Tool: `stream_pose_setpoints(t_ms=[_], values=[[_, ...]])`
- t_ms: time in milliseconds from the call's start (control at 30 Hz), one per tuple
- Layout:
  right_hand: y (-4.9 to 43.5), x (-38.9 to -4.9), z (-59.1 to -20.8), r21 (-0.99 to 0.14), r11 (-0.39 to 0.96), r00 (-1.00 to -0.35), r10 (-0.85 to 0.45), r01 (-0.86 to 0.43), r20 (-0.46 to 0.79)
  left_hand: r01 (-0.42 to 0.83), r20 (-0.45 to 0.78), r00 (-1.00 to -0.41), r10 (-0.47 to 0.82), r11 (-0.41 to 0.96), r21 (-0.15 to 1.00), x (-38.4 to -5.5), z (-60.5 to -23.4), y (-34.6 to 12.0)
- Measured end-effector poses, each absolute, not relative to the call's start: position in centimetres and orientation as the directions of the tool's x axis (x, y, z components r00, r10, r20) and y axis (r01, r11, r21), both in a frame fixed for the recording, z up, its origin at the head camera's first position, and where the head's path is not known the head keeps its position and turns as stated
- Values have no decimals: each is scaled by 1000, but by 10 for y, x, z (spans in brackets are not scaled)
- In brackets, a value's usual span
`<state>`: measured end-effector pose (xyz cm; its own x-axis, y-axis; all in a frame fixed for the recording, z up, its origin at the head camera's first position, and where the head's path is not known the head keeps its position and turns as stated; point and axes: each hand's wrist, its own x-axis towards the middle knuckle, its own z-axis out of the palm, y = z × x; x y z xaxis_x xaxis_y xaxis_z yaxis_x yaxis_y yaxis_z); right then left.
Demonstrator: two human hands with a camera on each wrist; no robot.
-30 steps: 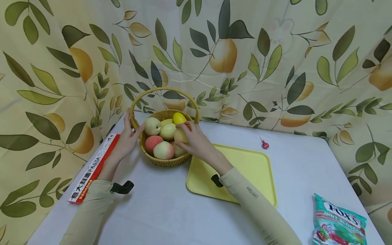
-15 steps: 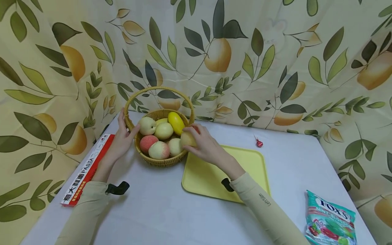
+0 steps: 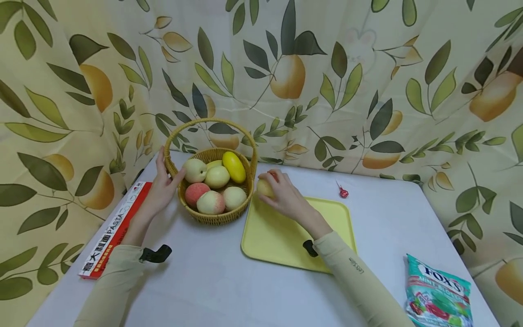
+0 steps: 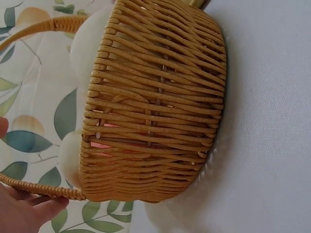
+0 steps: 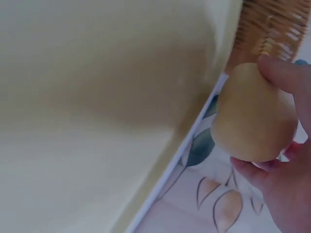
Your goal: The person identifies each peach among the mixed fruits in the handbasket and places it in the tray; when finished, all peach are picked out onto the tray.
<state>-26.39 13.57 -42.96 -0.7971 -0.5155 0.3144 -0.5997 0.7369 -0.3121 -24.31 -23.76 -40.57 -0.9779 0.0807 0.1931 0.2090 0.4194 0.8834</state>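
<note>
At the left side of the wicker basket, my left hand grips the foot of its arched handle. The left wrist view shows fingers against that handle beside the woven wall. Inside the basket lie several fruits, among them a bright yellow oval one, a red one and a pink-tinged peach. My right hand holds a pale yellow rounded fruit between thumb and fingers, just right of the basket and over the far left corner of the yellow tray.
A red and white pasta box lies along the left table edge, under my left forearm. Behind the tray is a red-wrapped lollipop. A teal candy bag lies at the front right. Patterned cloth hangs behind the table.
My right hand has lifted the pale yellow fruit out of the basket and moved right, over the tray. The bright yellow fruit has become more visible. The left hand stays on the handle.
</note>
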Motion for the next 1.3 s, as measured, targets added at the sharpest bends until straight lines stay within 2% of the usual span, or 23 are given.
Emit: stream_pose_setpoints(t_ms=[167, 333, 567, 867, 1300], values=[[144, -268, -444, -215, 757, -777, -545, -618, 316, 207, 191, -978, 80, 411, 888, -242, -408, -237], [146, -269, -447, -214, 760, -780, -543, -614, 312, 206, 193, -978, 74, 413, 887, -243, -407, -237], [147, -265, -453, -195, 785, -806, -551, -589, 217, 184, 171, -983, 69, 425, 886, -244, -408, -238], [144, -265, -453, -233, 774, -808, -558, -589, 190, 182, 169, -983, 68, 430, 884, -243, -409, -239], [143, -263, -448, -207, 778, -805, -563, -593, 189, 193, 182, -981, 69, 440, 877, -242, -405, -237]])
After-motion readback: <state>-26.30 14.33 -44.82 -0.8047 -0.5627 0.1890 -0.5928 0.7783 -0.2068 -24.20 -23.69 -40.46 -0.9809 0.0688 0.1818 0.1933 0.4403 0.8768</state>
